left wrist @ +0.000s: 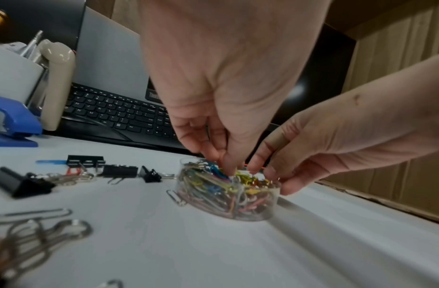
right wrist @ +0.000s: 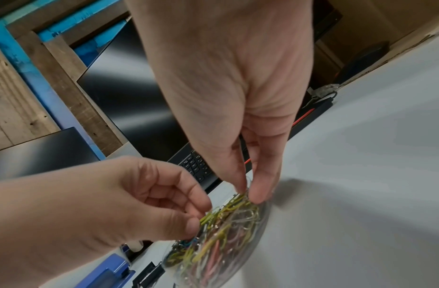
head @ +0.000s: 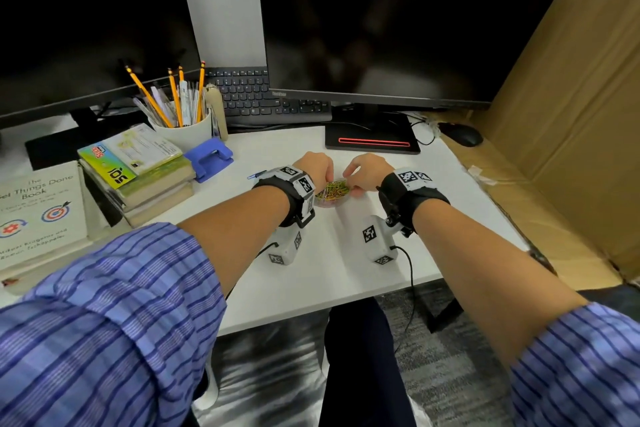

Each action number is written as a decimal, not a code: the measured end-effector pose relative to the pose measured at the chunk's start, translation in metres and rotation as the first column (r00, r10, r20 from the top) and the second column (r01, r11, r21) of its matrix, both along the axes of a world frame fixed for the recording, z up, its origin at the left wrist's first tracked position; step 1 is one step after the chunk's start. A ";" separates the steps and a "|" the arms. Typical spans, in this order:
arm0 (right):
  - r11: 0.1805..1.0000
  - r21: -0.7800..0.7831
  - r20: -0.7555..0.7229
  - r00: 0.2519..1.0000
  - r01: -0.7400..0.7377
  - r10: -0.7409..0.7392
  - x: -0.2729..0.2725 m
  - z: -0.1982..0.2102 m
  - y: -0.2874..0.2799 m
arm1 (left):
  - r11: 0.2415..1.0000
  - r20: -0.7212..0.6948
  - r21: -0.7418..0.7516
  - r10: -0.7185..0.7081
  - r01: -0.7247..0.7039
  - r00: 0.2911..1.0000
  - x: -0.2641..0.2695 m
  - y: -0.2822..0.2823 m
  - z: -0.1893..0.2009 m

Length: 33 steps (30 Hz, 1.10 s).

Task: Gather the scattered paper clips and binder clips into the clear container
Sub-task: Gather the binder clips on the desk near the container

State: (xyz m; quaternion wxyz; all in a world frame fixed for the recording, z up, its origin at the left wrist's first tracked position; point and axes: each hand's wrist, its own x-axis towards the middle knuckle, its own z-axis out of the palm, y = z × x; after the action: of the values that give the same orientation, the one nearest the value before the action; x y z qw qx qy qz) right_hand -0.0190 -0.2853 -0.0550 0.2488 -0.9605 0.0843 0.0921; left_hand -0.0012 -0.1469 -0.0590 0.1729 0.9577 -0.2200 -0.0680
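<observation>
Over the white counter [head: 346, 270], head view: both hands meet above the container [head: 330, 196], left hand [head: 313, 168] and right hand [head: 367, 175] arched, wrists raised.

Left wrist view: left fingers [left wrist: 228, 165] bunch downward into the heaped paper clips [left wrist: 213, 187], seemingly pinching some; binder clips [left wrist: 118, 170] lie scattered (one paper clip rests outside the wall). Overfilling may spill clips.

Right wrist view: right fingers [right wrist: 261, 187] pinch the rim; a nudge could tip the container.
</observation>
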 end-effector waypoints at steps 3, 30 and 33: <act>0.998 0.056 -0.003 1.000 0.022 -0.022 -0.002 -0.002 0.001 | 1.000 0.000 -0.021 0.000 0.000 1.000 0.000 -0.001 0.000; 0.856 -0.363 -0.090 0.928 -0.369 0.361 -0.029 0.004 0.119 | 0.969 -0.199 0.245 0.082 -0.031 0.977 -0.024 0.112 -0.007; 0.821 -0.387 -0.138 0.907 -0.419 0.398 -0.029 0.004 0.120 | 0.972 -0.194 0.228 0.098 -0.053 0.976 -0.027 0.107 -0.014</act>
State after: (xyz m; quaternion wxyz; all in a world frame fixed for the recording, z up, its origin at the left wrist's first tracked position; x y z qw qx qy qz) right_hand -0.0479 -0.1649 -0.0506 0.0154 -0.9838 -0.0997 0.1481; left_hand -0.0277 -0.0398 -0.0729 0.0893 0.9666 -0.1555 -0.1832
